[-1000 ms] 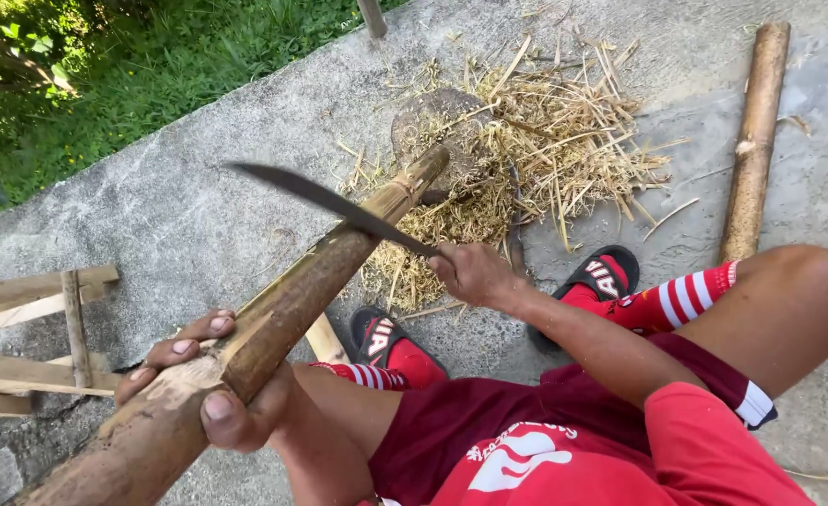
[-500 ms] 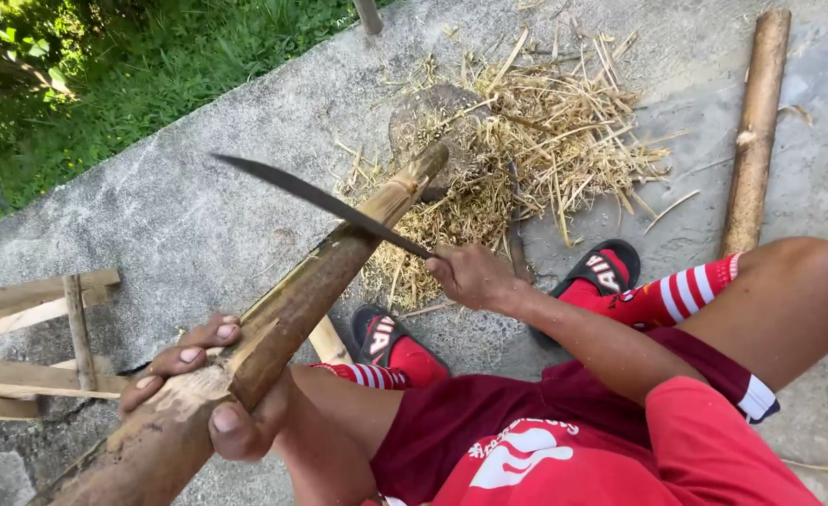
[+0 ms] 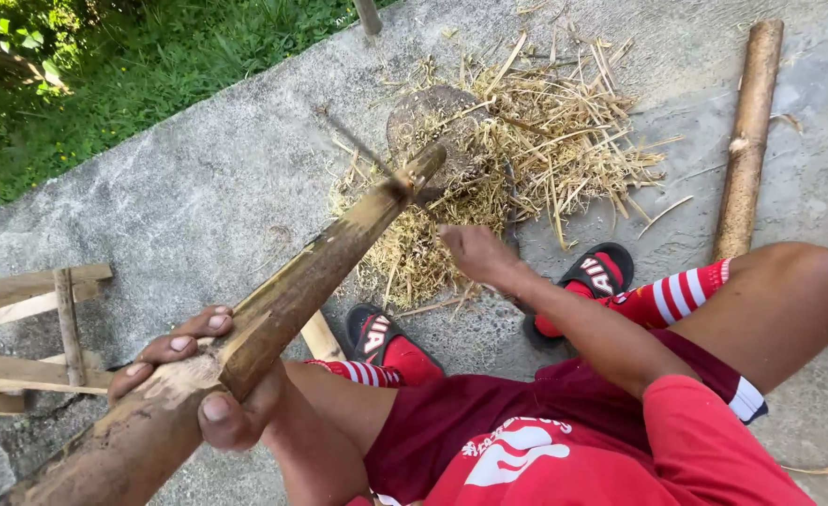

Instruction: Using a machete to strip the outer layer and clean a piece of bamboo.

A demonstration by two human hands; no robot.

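The left hand (image 3: 198,375) is clamping around the near, thick end of a long bamboo pole (image 3: 283,309), fingers over the top and thumb underneath. The pole's long axis is running from the lower left, close to the body, up and away to the right, with its far tip resting against a flat stone block (image 3: 432,126) on the concrete ground (image 3: 198,187). The right hand (image 3: 475,253) is closing on the handle of a blade (image 3: 367,155), which is blurred and meeting the pole near the far tip; this hand is sitting nearer the worked end, just right of the pole. Beyond it, a heap of dry shavings (image 3: 545,141) is surrounding the block. A second pole (image 3: 746,141) is lying well apart at far right, and grass (image 3: 151,56) is bordering the concrete.
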